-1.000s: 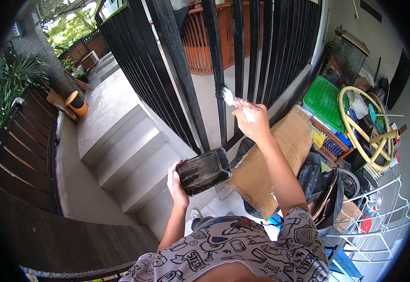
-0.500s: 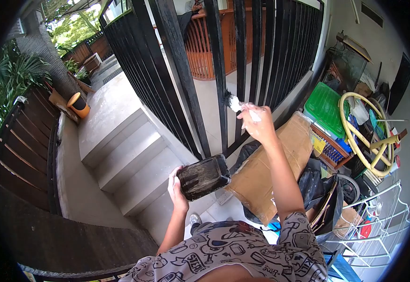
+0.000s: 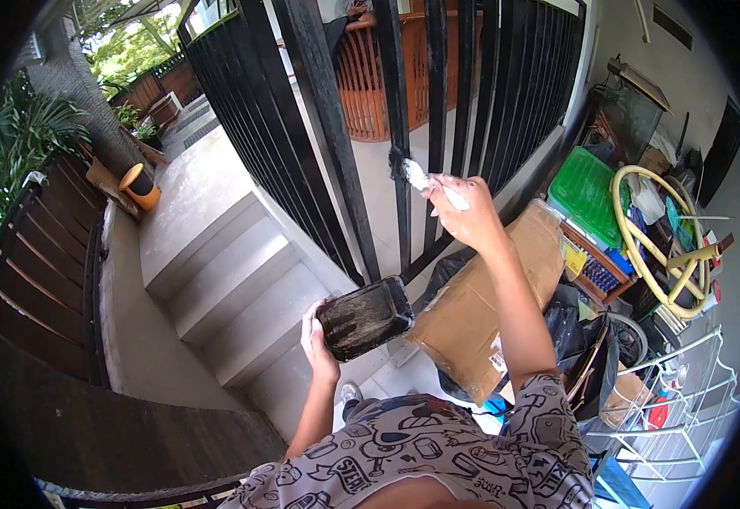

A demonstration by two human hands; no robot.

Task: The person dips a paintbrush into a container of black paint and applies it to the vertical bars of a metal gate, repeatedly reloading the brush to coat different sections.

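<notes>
My right hand (image 3: 463, 210) is closed round the white handle of a paintbrush (image 3: 415, 176). The brush's dark bristles lie against a black bar of the metal railing (image 3: 395, 93). White smears show on my fingers. Lower down, my left hand (image 3: 315, 338) grips the left side of a black plastic tray (image 3: 365, 317). Inside, the tray's floor is streaked with dark paint. It is held tilted below the railing, near the steps.
Concrete steps (image 3: 243, 288) descend on the left beside a dark wooden fence (image 3: 39, 271). A flattened cardboard sheet (image 3: 480, 314), a green lid (image 3: 589, 191), a yellow hose (image 3: 626, 212) and a white drying rack (image 3: 667, 433) crowd the right. Behind the railing, a person (image 3: 355, 12) is partly visible.
My right hand and the brush have shifted slightly left and up, and the bristles now reach across the bar's left edge. The tray in my left hand has barely moved.
</notes>
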